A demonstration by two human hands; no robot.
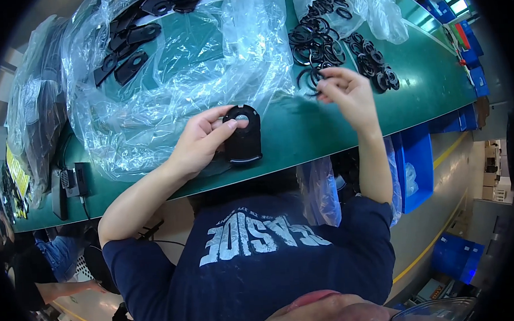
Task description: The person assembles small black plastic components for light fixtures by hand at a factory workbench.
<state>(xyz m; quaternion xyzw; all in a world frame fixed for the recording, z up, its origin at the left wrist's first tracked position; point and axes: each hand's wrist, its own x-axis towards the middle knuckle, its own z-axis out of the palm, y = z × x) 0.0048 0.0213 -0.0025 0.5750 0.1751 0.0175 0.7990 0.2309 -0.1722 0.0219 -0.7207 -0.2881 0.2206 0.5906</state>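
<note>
My left hand point(201, 137) grips a black flat plate point(244, 145) with one rounded end and a round hole, its thumb lying by the hole. The plate is held just over the front edge of the green table. Farther right, my right hand point(349, 96) pinches a thin black ring point(306, 82) between thumb and fingers. That ring is beside a heap of loose black rings point(315, 43) on the table. More black round parts point(373, 61) lie in rows to the right of the heap.
Clear plastic sheeting point(180, 106) covers much of the green table point(419, 76), with several black plates point(132, 65) on it at the far left. A small black device point(74, 179) with a cable sits at the left. Blue bins point(416, 168) stand below at the right. Another person's arm point(73, 289) shows lower left.
</note>
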